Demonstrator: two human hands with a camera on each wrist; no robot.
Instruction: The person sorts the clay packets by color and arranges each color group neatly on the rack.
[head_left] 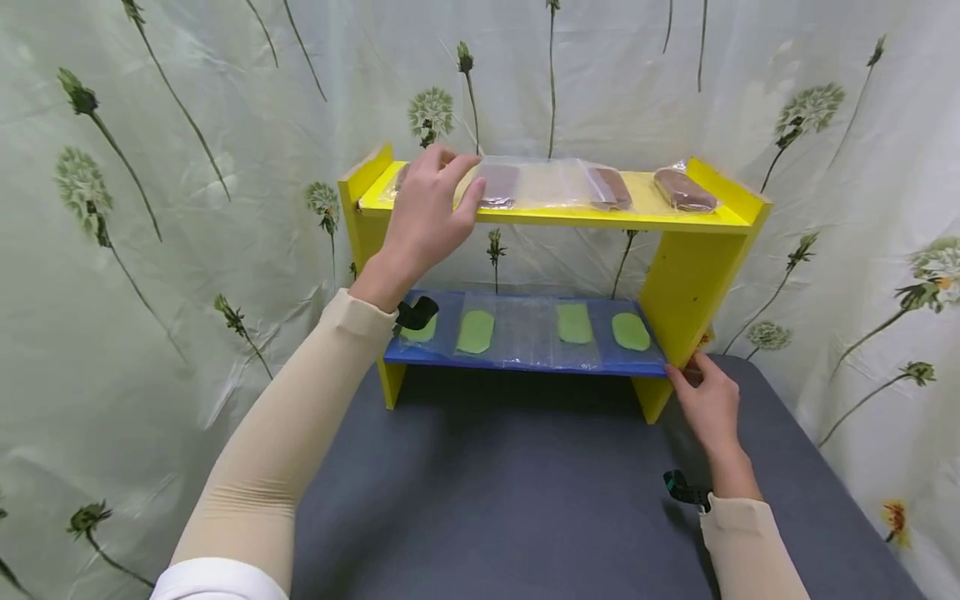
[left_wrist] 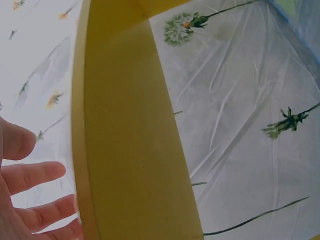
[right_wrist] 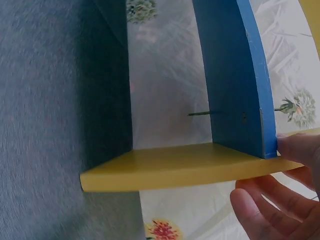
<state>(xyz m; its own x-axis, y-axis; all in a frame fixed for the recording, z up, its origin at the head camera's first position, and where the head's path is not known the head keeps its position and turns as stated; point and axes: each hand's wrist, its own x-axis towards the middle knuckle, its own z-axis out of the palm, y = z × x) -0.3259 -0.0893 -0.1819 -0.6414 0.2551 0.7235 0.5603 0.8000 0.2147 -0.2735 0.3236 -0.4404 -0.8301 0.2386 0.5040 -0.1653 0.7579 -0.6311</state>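
A small two-tier shelf stands in front of me, with yellow side panels (head_left: 693, 275), a yellow top board (head_left: 645, 190) and a blue lower board (head_left: 442, 360). My left hand (head_left: 431, 212) is raised at the top board's left part, fingers loosely bent and holding nothing; in the left wrist view its fingertips lie right at a yellow edge (left_wrist: 80, 130). At the lower right, my right hand (head_left: 708, 408) grips the right side panel, thumb at the blue board's end (right_wrist: 269, 135) and fingers on the panel's outer face.
Brown slabs (head_left: 684, 190) in clear plastic bags lie along the top board. Several flat green pieces (head_left: 476, 332), also bagged, are spread over the blue board. The shelf stands on a dark grey table (head_left: 495, 483), with a dandelion-print curtain (head_left: 247, 200) behind and around it.
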